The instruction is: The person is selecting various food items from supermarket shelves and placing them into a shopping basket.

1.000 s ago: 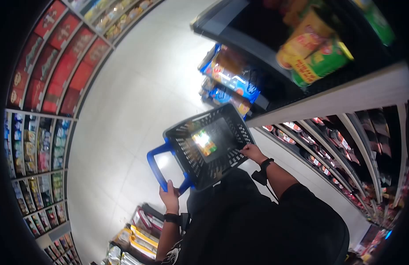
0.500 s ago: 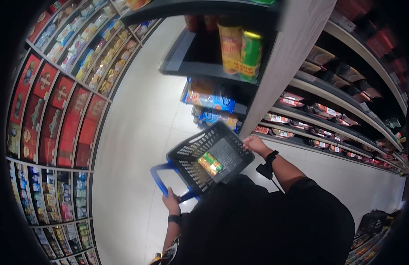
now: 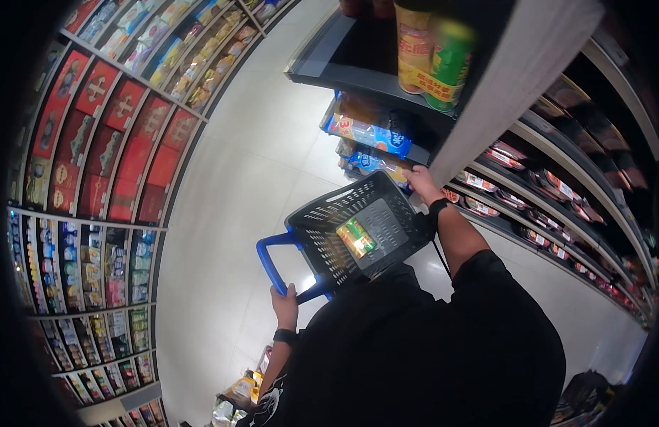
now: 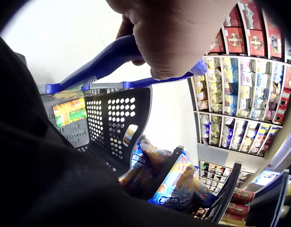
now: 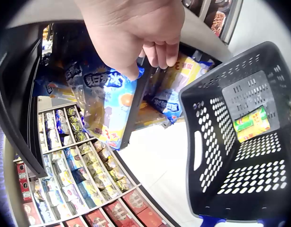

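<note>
My left hand (image 3: 285, 306) grips the blue handle (image 3: 272, 267) of a black shopping basket (image 3: 322, 199), which is tilted so that its inside shows. On the basket's floor lies a small green and yellow pack (image 3: 356, 237). My right hand (image 5: 141, 33) is over the low shelf, its fingers loosely curled and its thumb tip right at the top corner of a blue and clear plastic pack (image 5: 107, 90). Beside that, past a dark divider, is another blue and yellow pack (image 5: 176, 87). In the head view the right hand is just beyond the basket's rim.
Above the packs, a dark shelf (image 3: 329, 60) holds a yellow can (image 3: 413, 50) and a green can (image 3: 450, 64). A wooden upright (image 3: 514, 92) stands beside it. Trays of packaged food (image 3: 511, 156) line the right; shelves with red boxes (image 3: 119, 107) line the left.
My right hand has moved from the basket's near rim out to the blue packs on the low shelf. The left hand keeps hold of the basket handle. The head view has shifted.
</note>
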A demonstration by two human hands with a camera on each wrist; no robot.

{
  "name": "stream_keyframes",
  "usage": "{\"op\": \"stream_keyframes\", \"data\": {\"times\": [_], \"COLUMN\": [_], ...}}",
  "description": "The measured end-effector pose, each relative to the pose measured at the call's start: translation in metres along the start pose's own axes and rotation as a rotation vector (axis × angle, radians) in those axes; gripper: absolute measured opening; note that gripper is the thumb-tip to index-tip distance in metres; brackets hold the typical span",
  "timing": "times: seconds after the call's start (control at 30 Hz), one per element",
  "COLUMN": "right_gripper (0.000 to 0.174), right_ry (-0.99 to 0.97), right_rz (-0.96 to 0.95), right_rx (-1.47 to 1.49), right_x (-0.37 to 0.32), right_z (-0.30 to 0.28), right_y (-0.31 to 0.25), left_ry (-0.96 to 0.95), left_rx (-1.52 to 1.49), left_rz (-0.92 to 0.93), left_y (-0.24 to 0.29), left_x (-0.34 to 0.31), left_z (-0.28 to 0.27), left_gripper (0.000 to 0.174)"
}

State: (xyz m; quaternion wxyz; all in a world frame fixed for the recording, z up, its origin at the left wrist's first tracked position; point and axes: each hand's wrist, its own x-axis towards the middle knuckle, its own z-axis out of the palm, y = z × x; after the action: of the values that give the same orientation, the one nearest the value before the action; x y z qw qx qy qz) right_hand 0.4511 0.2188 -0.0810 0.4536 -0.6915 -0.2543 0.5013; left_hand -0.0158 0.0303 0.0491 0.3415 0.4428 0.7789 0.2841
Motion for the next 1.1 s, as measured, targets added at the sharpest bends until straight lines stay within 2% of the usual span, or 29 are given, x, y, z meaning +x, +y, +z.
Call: {"op": "stream_keyframes", "data": {"times": [0.03, 0.1, 0.17, 0.23, 0.33, 0.43, 0.47, 0.57, 0.6, 0.7, 0.83, 0.93, 1.03, 1.1], "right_gripper": [0.028, 0.037, 0.051, 0.058, 0.063, 0.062, 0.054, 0.045, 0.038, 0.039, 0.040, 0.037, 0.036, 0.029], "right_ry": [0.099, 0.183, 0.169, 0.429, 0.295, 0.300, 0.246, 0.242, 0.273, 0.394, 0.348, 0.383, 0.236, 0.213], "right_rz": [-0.065, -0.160, -0.098, -0.034, 0.107, 0.132, 0.166, 0.064, -0.021, -0.166, -0.171, -0.281, -0.520, -0.752], "right_rx": [0.059, -0.057, -0.180, -0.401, -0.404, -0.412, -0.234, -0.267, -0.382, -0.375, -0.327, -0.323, -0.233, -0.193], "right_x": [0.015, 0.058, 0.114, 0.133, 0.152, 0.162, 0.157, 0.150, 0.149, 0.126, 0.104, 0.083, 0.042, 0.028], "right_z": [0.010, 0.020, 0.020, 0.029, 0.024, 0.024, 0.021, 0.015, 0.016, 0.018, 0.021, 0.032, 0.049, 0.072], "right_y": [-0.004, -0.009, -0.001, -0.007, -0.004, 0.002, 0.002, 0.002, -0.001, -0.013, -0.039, -0.073, -0.132, -0.156], "left_ry": [0.040, 0.007, -0.003, -0.001, 0.007, 0.012, 0.021, 0.028, 0.032, 0.035, 0.046, 0.051, 0.045, 0.035], "left_rx": [0.140, 0.163, 0.159, 0.108, 0.057, 0.030, 0.034, 0.022, 0.012, -0.003, -0.017, -0.019, -0.032, -0.050], "left_rz": [0.067, 0.005, -0.058, -0.113, -0.159, -0.223, -0.235, -0.250, -0.252, -0.253, -0.247, -0.216, -0.232, -0.250], "left_y": [-0.001, -0.016, -0.021, -0.021, -0.020, -0.001, 0.006, -0.008, -0.009, -0.010, -0.014, -0.017, -0.014, -0.003], "left_x": [-0.005, -0.007, -0.011, -0.015, -0.022, -0.032, -0.034, -0.034, -0.035, -0.036, -0.037, -0.036, -0.037, -0.037], "left_z": [-0.001, -0.003, -0.004, -0.001, 0.002, 0.009, 0.011, 0.015, 0.016, 0.017, 0.018, 0.018, 0.017, 0.017], "left_gripper": [0.026, 0.029, 0.031, 0.032, 0.036, 0.039, 0.039, 0.039, 0.040, 0.040, 0.039, 0.036, 0.037, 0.036]}}
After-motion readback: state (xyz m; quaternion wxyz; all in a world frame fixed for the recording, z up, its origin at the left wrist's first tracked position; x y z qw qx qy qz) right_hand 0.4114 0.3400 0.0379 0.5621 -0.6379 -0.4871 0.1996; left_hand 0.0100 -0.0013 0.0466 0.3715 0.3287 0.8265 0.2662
